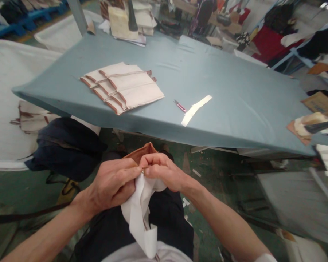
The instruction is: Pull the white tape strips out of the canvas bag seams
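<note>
Over my lap, my left hand (113, 185) and my right hand (161, 170) meet, both pinched on the same fabric piece (139, 211). It is white, hangs down toward my waist, and has a brown part (138, 152) sticking up behind my fingers. Their fingertips touch at the cloth's top edge. On the grey-blue table (235, 94) ahead lies a fanned stack of cream pieces with brown edges (123, 87). A small pink-handled snipper (179, 106) and a white strip (196, 109) lie near the table's front edge.
A dark garment (68, 149) lies heaped on a seat at my left, beside a white surface with more cream pieces (32, 118). Folded stacks (131, 20) sit at the table's far end. Boxes and cloth crowd the right side (314, 123). The green floor carries scraps.
</note>
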`<state>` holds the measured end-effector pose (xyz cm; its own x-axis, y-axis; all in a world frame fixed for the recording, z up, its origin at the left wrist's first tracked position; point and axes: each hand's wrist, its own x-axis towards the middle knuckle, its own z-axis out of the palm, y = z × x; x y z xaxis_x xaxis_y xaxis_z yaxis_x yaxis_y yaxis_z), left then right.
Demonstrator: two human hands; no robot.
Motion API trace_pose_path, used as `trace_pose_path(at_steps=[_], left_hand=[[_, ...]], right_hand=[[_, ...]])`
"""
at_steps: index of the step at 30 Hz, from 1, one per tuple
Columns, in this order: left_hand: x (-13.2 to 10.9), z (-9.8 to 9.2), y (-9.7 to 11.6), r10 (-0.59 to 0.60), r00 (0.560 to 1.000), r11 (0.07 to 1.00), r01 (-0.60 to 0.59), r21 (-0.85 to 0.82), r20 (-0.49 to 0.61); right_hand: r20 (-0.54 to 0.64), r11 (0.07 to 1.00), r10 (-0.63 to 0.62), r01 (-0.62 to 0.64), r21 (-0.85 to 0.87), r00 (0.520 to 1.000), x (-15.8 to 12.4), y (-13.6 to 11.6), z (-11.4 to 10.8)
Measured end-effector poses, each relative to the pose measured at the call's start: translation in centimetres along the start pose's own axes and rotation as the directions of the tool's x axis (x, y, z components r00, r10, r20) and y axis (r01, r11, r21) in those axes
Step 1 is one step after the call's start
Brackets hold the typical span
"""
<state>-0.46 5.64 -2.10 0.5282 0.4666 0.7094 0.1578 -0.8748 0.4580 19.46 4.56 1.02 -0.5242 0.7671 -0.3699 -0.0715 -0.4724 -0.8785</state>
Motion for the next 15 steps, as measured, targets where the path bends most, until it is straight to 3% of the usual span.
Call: trace_pose_path(at_steps=[4, 8, 11, 15], left_hand=[[-0.1, -0.8, 1.1, -0.06, 0.998, 0.997, 0.059, -0.039, -0.011], [0.0, -2.2, 2.3, -0.309, 0.951, 0.951, 0.309, -0.027, 0.001], [0.5, -3.2, 2.8, -0.454, 0.878, 0.882, 0.467, -0.063, 0.151], [1.2, -4.1, 2.8, -0.453, 0.821, 0.853, 0.513, -0.098, 0.347]], right_hand=[[0.073, 0.977, -0.056, 0.069, -0.2, 0.996, -1.0, -1.7, 0.0], [0.103, 0.825, -0.245, 0.263, -0.5, 0.964, -1.5, -2.7, 0.1], [0.129, 0.679, -0.336, 0.335, -0.653, 0.933, -1.7, -2.9, 0.1], [0.156, 0.554, -0.39, 0.367, -0.748, 0.907, -1.8, -3.0, 0.2]])
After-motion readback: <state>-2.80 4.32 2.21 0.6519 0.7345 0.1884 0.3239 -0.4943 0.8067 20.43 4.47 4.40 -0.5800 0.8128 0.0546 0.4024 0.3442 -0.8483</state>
